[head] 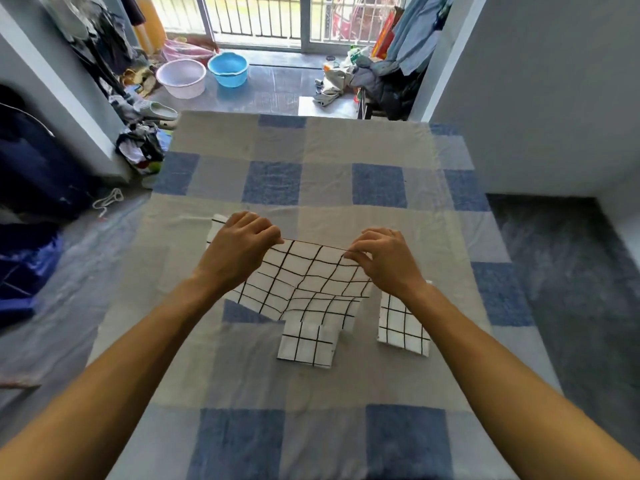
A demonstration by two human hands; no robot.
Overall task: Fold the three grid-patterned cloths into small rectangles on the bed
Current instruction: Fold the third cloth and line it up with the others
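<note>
Nearest and largest, the checked bed (242,410) is seen carrying all three cloths. Over its middle the unfolded cloth (311,278) is held up by its top edge, which is stretched left to right between the hands. Its body hangs toward the person, and the lower part is draped over the far edge of the middle folded cloth (306,344). A second folded cloth (401,327) lies under the right wrist. The edge is pinched in the curled fingers of the left hand (239,247) and right hand (381,261), equally near; the fold is judged to follow that axis.
</note>
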